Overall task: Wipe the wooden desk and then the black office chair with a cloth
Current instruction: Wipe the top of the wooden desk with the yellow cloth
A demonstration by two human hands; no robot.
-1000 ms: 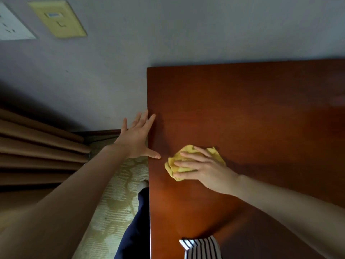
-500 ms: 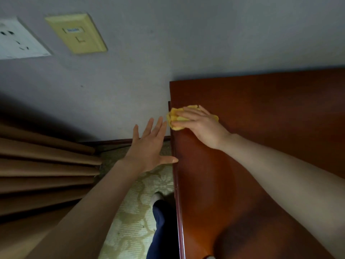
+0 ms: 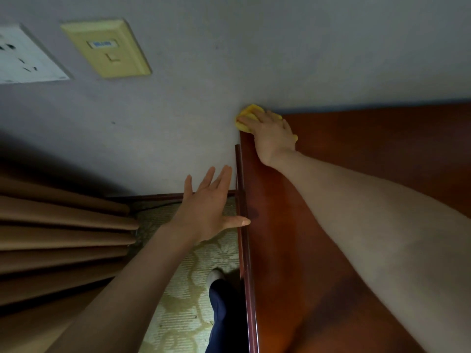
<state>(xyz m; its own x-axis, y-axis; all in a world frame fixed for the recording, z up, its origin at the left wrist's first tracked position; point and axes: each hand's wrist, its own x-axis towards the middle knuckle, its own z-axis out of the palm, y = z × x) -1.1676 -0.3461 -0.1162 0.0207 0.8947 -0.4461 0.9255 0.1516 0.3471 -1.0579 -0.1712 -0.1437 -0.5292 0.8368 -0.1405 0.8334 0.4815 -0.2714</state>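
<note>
Forearms reach out from us in the head view. Our right hand point(image 3: 272, 135) stretches to the far left corner of the bench point(image 3: 369, 161), its grip flat, fingers laid over the yellow cloth point(image 3: 248, 112) and pressing it down where the bench meets the wall point(image 3: 280, 47). Our left hand point(image 3: 206, 207) hovers beside the bench's left edge, grip spread wide and holding nothing, thumb tip over the edge. We count two hands, one cloth, and two fittings on the wall: a white socket point(image 3: 25, 59) and a yellowish plate point(image 3: 107, 47). The cloth is bunched. What shows of it runs along the far edge, left to right, and the rest is hidden beneath our hand.
</note>
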